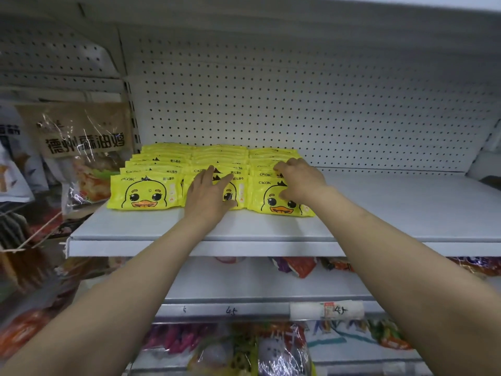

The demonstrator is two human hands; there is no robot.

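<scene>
Several yellow packs with a cartoon duck face stand in three rows on a white shelf (162, 232), leaning back one behind another. The left row's front pack (143, 191) is untouched. My left hand (208, 195) lies flat with straight fingers on the front of the middle row (238, 172), covering most of its duck face. My right hand (301, 181) rests on top of the right row (273, 202), its fingers bent over the packs' upper edges and its thumb down on the front pack's face.
A white pegboard (298, 104) backs the shelf, and the shelf's right half is bare white board. A large brown food bag (81, 147) hangs at the left. Lower shelves hold colourful snack packs (292, 267), with price tags (333, 310) on the rail.
</scene>
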